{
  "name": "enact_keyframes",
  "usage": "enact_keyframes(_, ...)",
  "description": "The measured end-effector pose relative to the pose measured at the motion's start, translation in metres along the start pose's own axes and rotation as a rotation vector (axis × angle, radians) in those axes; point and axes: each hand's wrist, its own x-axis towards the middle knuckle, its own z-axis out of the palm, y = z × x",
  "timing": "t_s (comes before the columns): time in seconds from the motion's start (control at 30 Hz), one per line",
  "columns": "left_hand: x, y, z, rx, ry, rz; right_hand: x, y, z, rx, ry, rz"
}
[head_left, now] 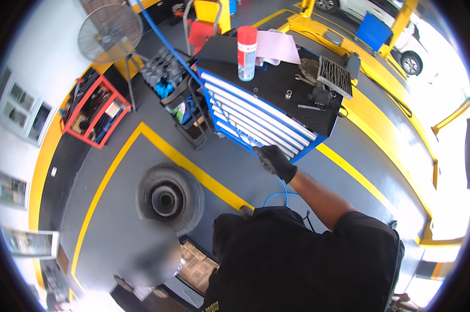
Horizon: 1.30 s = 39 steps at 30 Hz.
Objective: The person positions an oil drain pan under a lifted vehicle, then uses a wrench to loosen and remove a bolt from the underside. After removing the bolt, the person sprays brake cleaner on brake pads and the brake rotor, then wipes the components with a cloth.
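My right hand [275, 161], in a black glove, reaches forward to the lower front of a blue tool cabinet [322, 142] with white drawer fronts. Its fingers are curled closed around a thin blue hose [164, 40], which slants down from the upper left past the cabinet; the grip itself is partly hidden. Below the hand, the hose's lower stretch loops on the floor. My left hand is out of sight. On the black cabinet top stand a red-capped spray can [247, 54], a pink sheet [277, 47], a pleated filter [334, 76] and a socket [288, 94].
A wheel with its tyre [167, 199] lies on the grey floor to my left. Beside me at lower left is another person [151, 260], blurred, near a cardboard-covered surface [197, 268]. A red tool cart [97, 109], a fan [110, 34] and yellow lift parts [386, 130] stand around.
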Motion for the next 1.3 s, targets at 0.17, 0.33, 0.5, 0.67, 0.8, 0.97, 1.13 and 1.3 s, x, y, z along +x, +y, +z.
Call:
enact_keyframes(0.17, 0.043, 0.179, 0.009, 0.11, -0.062, 0.22, 0.121, -0.015, -0.073, -0.742, 0.371, -0.627)
enact_keyframes(0.33, 0.055, 0.4, 0.001, 0.177, -0.056, 0.635, 0.216, -0.069, -0.117, -0.427, 0.58, -0.374)
enact_keyframes(0.5, -0.029, 0.576, 0.018, 0.255, 0.014, 1.047, 0.318, -0.062, -0.103, -0.383, 0.534, -0.624)
enact_keyframes(0.67, -0.221, 0.651, 0.073, 0.053, 0.18, 1.591, 0.379, -0.105, -0.051, -0.431, 0.524, -0.673)
enact_keyframes(0.8, -0.381, 0.617, 0.097, -0.133, 0.339, 2.158, 0.375, -0.135, 0.038, -0.358, 0.035, -1.013)
enact_keyframes(0.97, -0.433, 0.536, 0.054, -0.085, 0.772, 1.834, 0.309, -0.134, 0.182, -0.221, -0.732, -1.048)
enact_keyframes(1.13, -0.374, 0.415, 0.032, -0.572, 0.975, 1.403, 0.176, -0.164, 0.271, -0.157, -1.302, -1.075)
enact_keyframes(1.3, -0.322, 0.252, -0.038, -1.488, 1.188, 1.127, 0.064, -0.158, 0.339, -0.203, -1.416, -1.298)
